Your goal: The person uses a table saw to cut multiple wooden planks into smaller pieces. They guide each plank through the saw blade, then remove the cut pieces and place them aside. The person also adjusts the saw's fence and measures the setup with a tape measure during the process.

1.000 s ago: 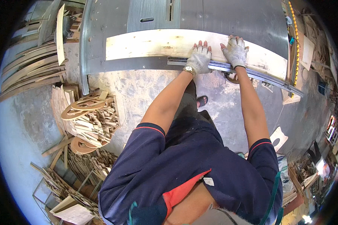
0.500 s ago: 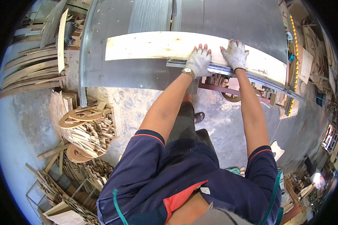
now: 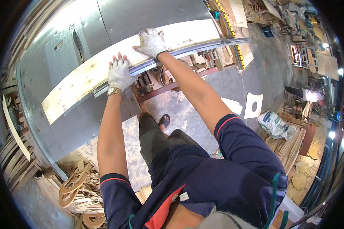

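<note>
A long pale wooden board [image 3: 80, 82] with a curved far edge lies across a grey metal machine table [image 3: 91, 120]. My left hand [image 3: 119, 72], in a white glove with bare fingertips, rests on the board's near edge, fingers stretched forward. A wristwatch [image 3: 114, 91] is on that wrist. Farther right, my right hand [image 3: 151, 42], gloved alike, presses down on the board with its fingers apart and thumb out to the left. Along the board's near side runs a metal rail [image 3: 195, 49], close to both hands.
Beyond the board, the table has a narrow slot [image 3: 78, 44]. Under the rail, a reddish frame bar [image 3: 176, 84] crosses above wood pieces. Wood offcuts [image 3: 88, 191] and ring-shaped pieces [image 3: 70, 189] are piled at lower left. A white bag [image 3: 277, 125] sits on stacked strips at right.
The view has turned, so table and board now slant up to the right and more of the workshop's right side shows. Both hands remain on the board.
</note>
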`<state>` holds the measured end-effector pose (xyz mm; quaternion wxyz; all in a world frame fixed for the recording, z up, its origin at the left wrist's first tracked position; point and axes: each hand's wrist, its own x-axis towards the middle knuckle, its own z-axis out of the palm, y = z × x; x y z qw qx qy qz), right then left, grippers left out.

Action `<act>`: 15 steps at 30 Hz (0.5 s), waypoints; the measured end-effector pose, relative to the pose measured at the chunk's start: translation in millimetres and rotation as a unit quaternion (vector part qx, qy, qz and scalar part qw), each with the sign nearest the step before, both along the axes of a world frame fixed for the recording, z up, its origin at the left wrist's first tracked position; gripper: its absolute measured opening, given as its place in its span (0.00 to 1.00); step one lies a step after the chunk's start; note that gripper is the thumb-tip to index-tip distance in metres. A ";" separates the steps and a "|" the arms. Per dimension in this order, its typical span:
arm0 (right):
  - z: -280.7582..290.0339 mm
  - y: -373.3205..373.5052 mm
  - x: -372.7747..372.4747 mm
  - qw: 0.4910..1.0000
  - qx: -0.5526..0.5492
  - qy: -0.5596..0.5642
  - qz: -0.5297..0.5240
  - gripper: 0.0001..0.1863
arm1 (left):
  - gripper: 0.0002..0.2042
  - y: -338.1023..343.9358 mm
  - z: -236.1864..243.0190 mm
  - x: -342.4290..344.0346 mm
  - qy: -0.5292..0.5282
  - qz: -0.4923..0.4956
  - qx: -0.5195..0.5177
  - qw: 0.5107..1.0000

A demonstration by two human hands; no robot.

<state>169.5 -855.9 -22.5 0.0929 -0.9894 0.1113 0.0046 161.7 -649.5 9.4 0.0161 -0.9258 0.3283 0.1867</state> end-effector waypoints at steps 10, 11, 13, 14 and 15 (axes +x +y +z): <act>-5.0 -1.0 18.0 0.999 -0.050 -0.003 0.013 0.41 | 0.51 6.1 -11.8 13.4 -0.012 0.001 -0.057 0.998; -2.4 -3.2 20.0 0.999 -0.042 0.003 0.013 0.41 | 0.52 6.4 -12.5 15.7 -0.009 0.009 -0.064 0.998; -0.3 -3.5 23.8 0.998 -0.058 0.005 0.000 0.41 | 0.53 4.5 -13.1 21.2 0.001 0.009 -0.065 0.998; 0.4 -4.4 25.7 0.998 -0.057 0.005 0.003 0.42 | 0.54 3.6 -13.3 23.8 0.004 0.006 -0.063 0.998; 0.3 -5.0 27.2 0.998 -0.058 0.004 0.005 0.42 | 0.54 3.3 -13.7 25.5 0.009 0.003 -0.058 0.998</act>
